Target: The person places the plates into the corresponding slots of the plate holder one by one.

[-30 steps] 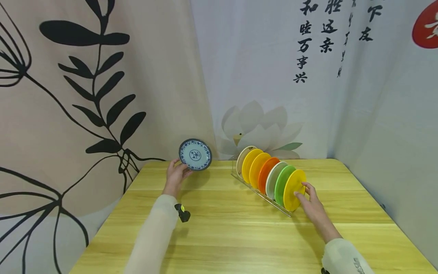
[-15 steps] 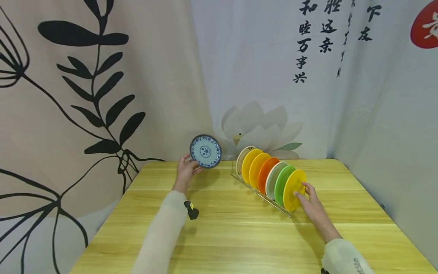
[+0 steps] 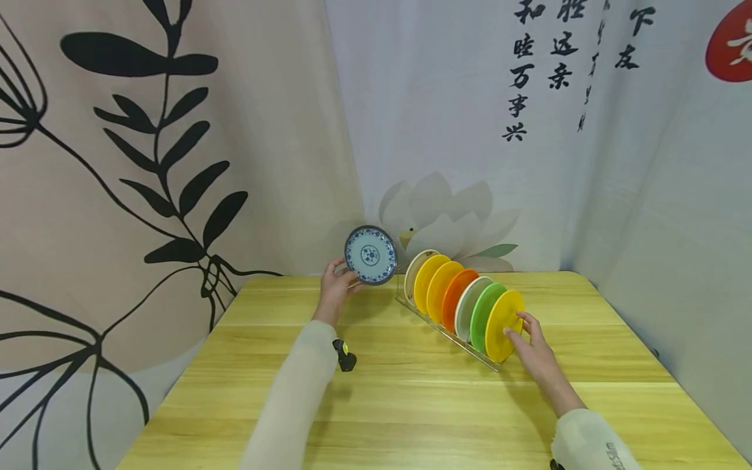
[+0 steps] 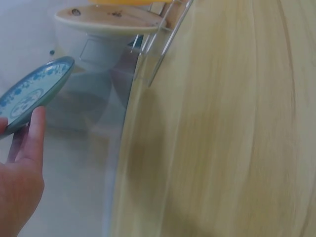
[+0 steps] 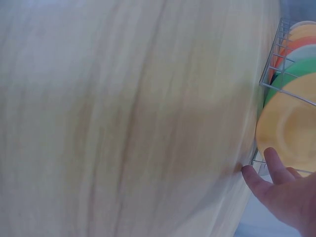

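Observation:
My left hand [image 3: 336, 286] pinches the lower left rim of a blue-and-white patterned plate [image 3: 371, 255], held up and tilted above the back of the table. In the left wrist view the fingers are at the rim of this plate [image 4: 37, 91], beside the cream plate [image 4: 108, 20] at the far end of the rack. A wire dish rack [image 3: 452, 336] holds a row of upright plates. At its near end my right hand [image 3: 536, 349] touches the edge of a yellow plate [image 3: 504, 326], fingers spread. The right wrist view has these fingers [image 5: 272, 165] by the rack's end wire.
Between the end plates stand green [image 3: 486, 316], white [image 3: 470, 310], orange [image 3: 455, 297] and other yellow plates. The wooden table [image 3: 352, 405] meets a printed curtain [image 3: 282, 163] at the back and another curtain [image 3: 675, 215] on the right.
My left hand has carried the blue-and-white plate to the right and slightly up, closer to the rack's far end. The right hand stays at the near yellow plate.

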Tool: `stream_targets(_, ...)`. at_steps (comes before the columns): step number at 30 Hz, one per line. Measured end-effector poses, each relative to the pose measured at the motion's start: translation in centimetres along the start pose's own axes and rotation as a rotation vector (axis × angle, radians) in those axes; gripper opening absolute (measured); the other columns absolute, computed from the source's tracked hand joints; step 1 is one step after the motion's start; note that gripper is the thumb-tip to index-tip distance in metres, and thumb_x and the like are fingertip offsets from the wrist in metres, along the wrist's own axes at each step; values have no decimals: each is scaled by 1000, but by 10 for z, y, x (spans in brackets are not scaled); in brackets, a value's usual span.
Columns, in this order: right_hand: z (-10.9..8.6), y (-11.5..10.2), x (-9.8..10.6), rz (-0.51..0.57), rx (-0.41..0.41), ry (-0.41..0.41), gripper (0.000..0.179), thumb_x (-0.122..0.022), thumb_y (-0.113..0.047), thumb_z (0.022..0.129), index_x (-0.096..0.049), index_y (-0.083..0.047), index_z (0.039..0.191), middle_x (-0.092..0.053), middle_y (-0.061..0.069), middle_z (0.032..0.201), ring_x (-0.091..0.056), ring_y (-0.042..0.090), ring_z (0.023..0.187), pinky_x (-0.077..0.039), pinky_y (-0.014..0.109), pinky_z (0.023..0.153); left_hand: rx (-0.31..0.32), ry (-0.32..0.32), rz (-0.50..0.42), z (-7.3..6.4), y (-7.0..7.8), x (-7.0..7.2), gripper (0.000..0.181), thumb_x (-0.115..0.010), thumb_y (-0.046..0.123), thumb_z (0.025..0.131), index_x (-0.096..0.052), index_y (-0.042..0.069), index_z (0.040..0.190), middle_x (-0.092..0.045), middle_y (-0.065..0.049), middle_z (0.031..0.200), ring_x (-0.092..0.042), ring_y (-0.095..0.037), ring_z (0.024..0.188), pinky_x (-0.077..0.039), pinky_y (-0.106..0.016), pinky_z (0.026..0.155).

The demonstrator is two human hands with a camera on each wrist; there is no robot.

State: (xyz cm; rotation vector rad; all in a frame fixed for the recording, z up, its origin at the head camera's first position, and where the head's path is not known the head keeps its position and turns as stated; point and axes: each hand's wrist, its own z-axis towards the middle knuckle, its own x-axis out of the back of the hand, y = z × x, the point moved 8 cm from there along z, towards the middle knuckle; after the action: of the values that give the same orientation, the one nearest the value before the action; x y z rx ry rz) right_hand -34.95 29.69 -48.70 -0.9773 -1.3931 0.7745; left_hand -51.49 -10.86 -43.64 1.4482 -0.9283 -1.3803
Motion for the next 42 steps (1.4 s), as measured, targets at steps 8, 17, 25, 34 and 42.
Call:
stream_targets(8,1,0,0,8,12,1,73,-45,-48,103,-7,-17,158,-8,27,161,-14,56,141,-16,72,109,-11,-23,-7,2,0,-25,53,-55,-13,90,-43,6,138,-55,-23,123,-60,-37,107,-52,-51,93)
stream_targets(17,-1,1,0,11,-11,0,72,-44,-49,103,-7,-19,158,-6,23,163,-13,54,142,-16,72,110,-41,-13,19,5,-9,-40,51,-56,-13,89,-47,7,136,-57,-22,123,-61,-36,105,-53,-52,91)
stream_targets(25,-2,0,0,14,-7,5,73,-45,-48,103,-8,-19,158,-7,25,162,-15,55,141,-18,73,109,-39,1,56,7,-21,-51,47,-55,-13,89,-51,7,132,-58,-20,120,-61,-35,103,-57,-47,85)
stream_targets(34,1,2,-1,35,-18,4,73,-45,-50,103,-7,-21,158,-7,24,163,-17,54,141,-18,72,109,-62,2,72,10,-32,-60,44,-55,-14,89,-53,4,129,-58,-21,122,-60,-34,104,-56,-50,87)
stream_targets(42,1,3,1,22,-15,11,72,-44,-48,103,-8,-20,158,-7,23,163,-22,54,140,-22,71,109,-54,7,20,8,-40,-65,43,-55,-12,93,-49,1,133,-58,-24,121,-57,-38,112,-50,-52,95)
